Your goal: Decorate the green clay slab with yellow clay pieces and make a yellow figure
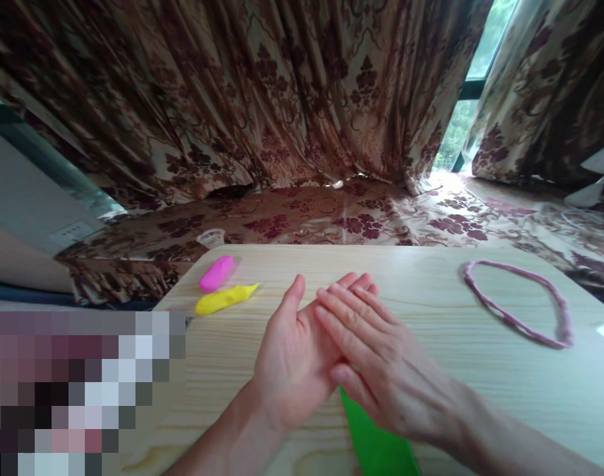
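Note:
Over the table's middle my left hand lies palm up, thumb out to the side and fingers stretched. Across its fingers and palm rests my right hand, palm down with its fingers straight and together. Whether anything sits between the two palms is hidden. Under my right hand, a flat bright green piece lies on the wooden table, partly covered. To the left are a yellow lump of modelling clay with a pointed end and a pink clay lump.
A thin mauve twisted loop lies at the table's right side. Behind the table, a ledge with flowered cloth runs below patterned curtains. A clear plastic item stands by the back left corner. The lower left is pixelated.

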A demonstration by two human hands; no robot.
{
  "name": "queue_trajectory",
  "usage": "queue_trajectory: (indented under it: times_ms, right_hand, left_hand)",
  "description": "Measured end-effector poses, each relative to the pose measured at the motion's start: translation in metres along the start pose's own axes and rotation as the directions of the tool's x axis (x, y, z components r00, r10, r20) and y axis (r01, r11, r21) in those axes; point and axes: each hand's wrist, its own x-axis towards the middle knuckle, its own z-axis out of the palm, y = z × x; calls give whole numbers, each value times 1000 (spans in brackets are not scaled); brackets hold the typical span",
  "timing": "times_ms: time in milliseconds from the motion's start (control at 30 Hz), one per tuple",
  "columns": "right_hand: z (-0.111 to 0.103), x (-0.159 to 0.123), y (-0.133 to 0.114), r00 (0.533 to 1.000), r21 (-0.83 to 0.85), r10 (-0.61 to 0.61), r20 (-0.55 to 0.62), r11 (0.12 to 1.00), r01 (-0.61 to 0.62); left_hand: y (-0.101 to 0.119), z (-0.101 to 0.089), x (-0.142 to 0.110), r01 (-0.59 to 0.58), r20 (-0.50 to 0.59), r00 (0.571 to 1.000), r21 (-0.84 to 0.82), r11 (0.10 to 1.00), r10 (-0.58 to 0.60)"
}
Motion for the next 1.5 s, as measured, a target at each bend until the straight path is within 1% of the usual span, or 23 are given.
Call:
queue_trajectory:
  times_ms: [67, 133, 233, 300, 400, 467, 500, 567, 633, 667, 733, 800, 833, 900, 967, 1000, 1067, 1133, 1267, 1300, 1400, 1467, 1500]
  right_hand:
    - [1, 0, 3, 995, -29, 96, -30, 995, -97]
    - [1, -3, 4, 991, -59, 125, -41, 990, -127]
    - [1, -9, -2, 1000, -50, 17, 20, 999, -16]
    - [1, -9, -4, 999, -30, -16, 48, 999, 17]
    - [1, -8, 0, 997, -60, 82, 10, 995, -81]
    - [1, -10, 2, 990, -94, 137, -31, 986, -139]
    - [0, -12, 2, 991, -98, 131, -33, 986, -134]
    - [0, -14, -2, 999, -71, 52, 7, 996, -51]
    - [1, -13, -5, 999, -31, -19, 31, 999, 20]
    - [1, -12, -5, 1000, -25, -12, 28, 1000, 12]
    - [2, -10, -2, 998, -48, 66, -9, 997, -66]
    - [1, -12, 1, 990, -84, 129, -48, 988, -133]
    - [1, -13, 1, 992, -91, 119, -47, 988, -123]
    - [1, -16, -2, 999, -75, 34, 10, 997, -33]
    - [2, -17, -4, 998, -50, -23, 50, 998, 26]
    - [2, -16, -4, 999, -51, -12, 48, 999, 15]
    - [2, -15, -2, 998, -78, 67, 0, 995, -67]
    - [2, -15, -1, 993, -100, 107, -40, 989, -110]
    - [2, -14, -6, 997, -60, -50, 52, 997, 53]
    - [2, -13, -7, 996, -54, -58, 65, 997, 61]
    - [1, -7, -5, 999, -80, 40, 29, 996, -38]
    - [1, -6, -5, 998, -100, 54, 12, 994, -53]
    - [0, -7, -6, 1000, -100, 21, 11, 995, -20]
  left_hand:
    - [-2, 0, 0, 60, 36, 998, -15, 998, -60]
    - [-2, 0, 0, 56, 47, 997, -28, 998, -54]
    - [-1, -2, 0, -21, 7, 1000, -29, 999, 21]
    - [-2, -4, 1, -5, 6, 1000, -32, 999, 5]
    - [-4, -4, 1, 70, 49, 997, -43, 997, -68]
    - [-3, -2, 1, 44, 52, 998, -40, 998, -42]
    - [-2, -1, 0, 14, 42, 999, -34, 999, -12]
    - [-2, 0, 0, -37, 12, 999, -21, 999, 37]
    - [-4, 0, 0, -17, -6, 1000, -13, 1000, 17]
    - [-5, 0, 0, 12, -3, 1000, -11, 1000, -12]
    - [-7, 0, -1, 65, 15, 998, -6, 998, -65]
    - [-7, 0, -1, 52, 25, 998, 0, 999, -52]
    - [-6, 0, -1, 22, 21, 1000, 2, 1000, -22]
    - [-5, 0, -2, -22, 10, 1000, -4, 1000, 22]
    - [-6, -1, -2, 4, 17, 1000, -20, 1000, -3]
    - [-7, -1, -2, 41, 28, 999, -28, 999, -40]
    - [-7, -1, -2, 99, 50, 994, -37, 994, -97]
    - [-6, -1, -2, 81, 52, 996, -37, 996, -79]
    - [-5, -2, -3, -9, 27, 1000, -42, 999, 10]
    - [-6, -2, -3, 8, 24, 1000, -51, 999, -7]
    - [-7, -3, -3, 94, 39, 995, -73, 993, -92]
    - [-4, -2, -4, 79, 47, 996, -69, 994, -75]
    - [-2, -2, -5, 43, 45, 998, -65, 997, -40]
